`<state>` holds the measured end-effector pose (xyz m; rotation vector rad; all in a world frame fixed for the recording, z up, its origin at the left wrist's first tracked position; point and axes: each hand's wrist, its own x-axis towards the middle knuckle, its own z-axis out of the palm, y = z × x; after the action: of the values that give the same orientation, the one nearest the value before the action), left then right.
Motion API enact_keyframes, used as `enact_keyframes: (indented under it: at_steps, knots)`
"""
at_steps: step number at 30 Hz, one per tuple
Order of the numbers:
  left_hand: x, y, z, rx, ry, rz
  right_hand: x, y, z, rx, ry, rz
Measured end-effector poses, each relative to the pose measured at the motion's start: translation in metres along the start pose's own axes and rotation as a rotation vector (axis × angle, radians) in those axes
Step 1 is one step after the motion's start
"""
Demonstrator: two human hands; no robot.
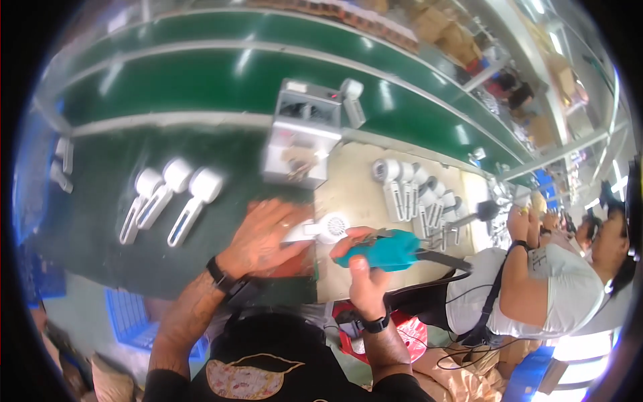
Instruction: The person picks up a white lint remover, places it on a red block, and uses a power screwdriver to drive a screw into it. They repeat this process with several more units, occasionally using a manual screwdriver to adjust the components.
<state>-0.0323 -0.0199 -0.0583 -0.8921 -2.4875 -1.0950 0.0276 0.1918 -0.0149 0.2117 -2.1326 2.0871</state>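
In the middle of the bench my left hand (268, 231) holds the handle of a white hair-dryer-like device (331, 228). The device's round grille faces up. My right hand (365, 285) is wrapped around a teal corded power tool (382, 252), its thumb across the body. The front of the tool sits close beside the grille, partly behind my fingers. Whether the two touch, I cannot tell.
Three similar white devices (177, 194) lie to the left, and several more (418, 191) to the right. A grey metal box (299, 137) stands at the back. Blue crates (127, 318) are at lower left. A seated co-worker (542, 281) is close on the right.
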Motion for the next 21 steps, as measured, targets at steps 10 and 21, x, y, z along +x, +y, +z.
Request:
enact_keyframes:
  at_steps: [10, 21]
  knots:
    - [-0.044, -0.002, -0.030, -0.967, 0.533, -0.603, -0.031, 0.031, -0.018, -0.286, 0.358, -0.357]
    - [-0.102, -0.012, -0.020, -0.798, 0.488, -0.759, -0.049, 0.056, -0.011, -0.817, -0.248, 0.006]
